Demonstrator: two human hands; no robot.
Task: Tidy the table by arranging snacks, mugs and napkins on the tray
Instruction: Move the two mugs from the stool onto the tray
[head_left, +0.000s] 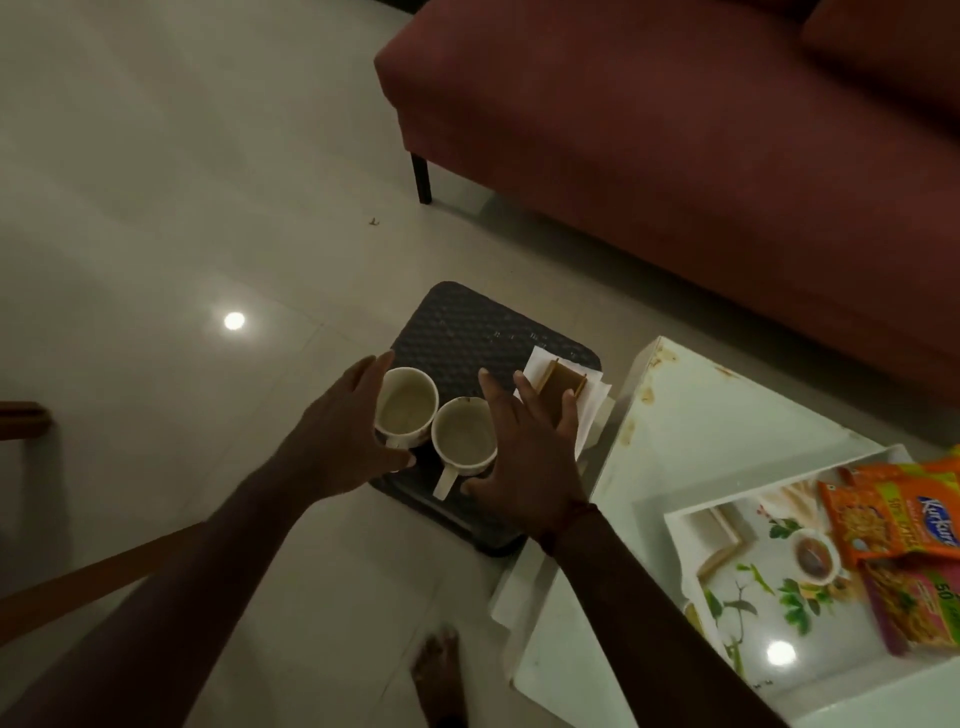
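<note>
Two white mugs stand side by side on a dark textured stool (467, 322). My left hand (343, 436) lies against the left mug (406, 408), fingers straight along its left side and thumb under its near edge. My right hand (530, 452) is spread beside the right mug (464, 436), whose handle points toward me, and partly covers a wooden napkin holder (563, 382) with white napkins (592, 410). On the white table to the right is a flower-printed tray (753, 587) with orange snack packets (893, 519) on it.
The white table (691, 415) stands right of the stool, stained along its edge. A maroon sofa (675, 156) fills the far right, with one dark leg on the tiled floor. A wooden bar runs at the lower left. A bare foot (439, 675) is on the floor below.
</note>
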